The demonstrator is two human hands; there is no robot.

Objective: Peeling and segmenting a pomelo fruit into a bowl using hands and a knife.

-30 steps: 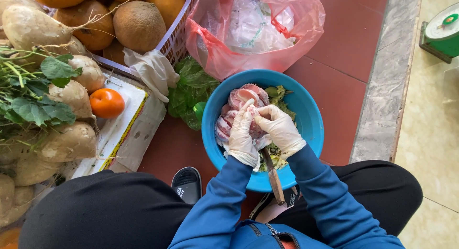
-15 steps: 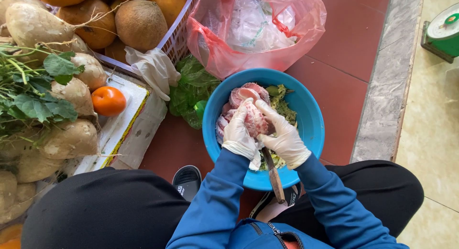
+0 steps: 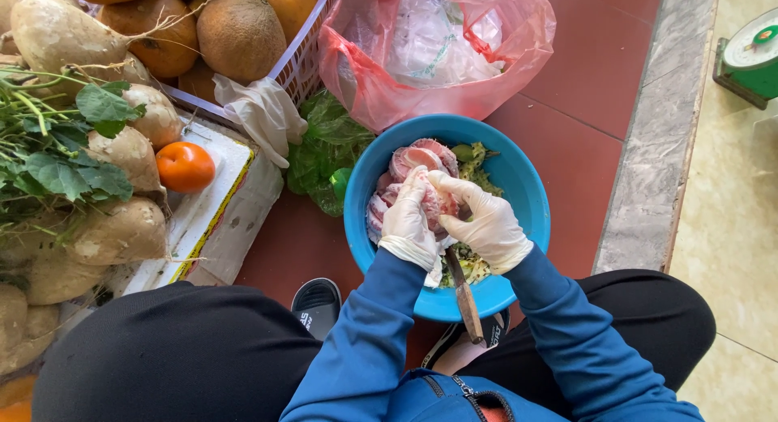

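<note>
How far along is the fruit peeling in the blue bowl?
Done: several peeled pink pieces and a heap of green peel scraps lie in the blue bowl. In hand: the gloved left hand and right hand grip another pink piece over the bowl; a knife rests on the rim. Left: unclear; no unpeeled fruit of that kind shows.

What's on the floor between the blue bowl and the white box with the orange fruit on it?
In the head view, leafy greens in a green bag lie between the blue bowl and the white box.
</note>
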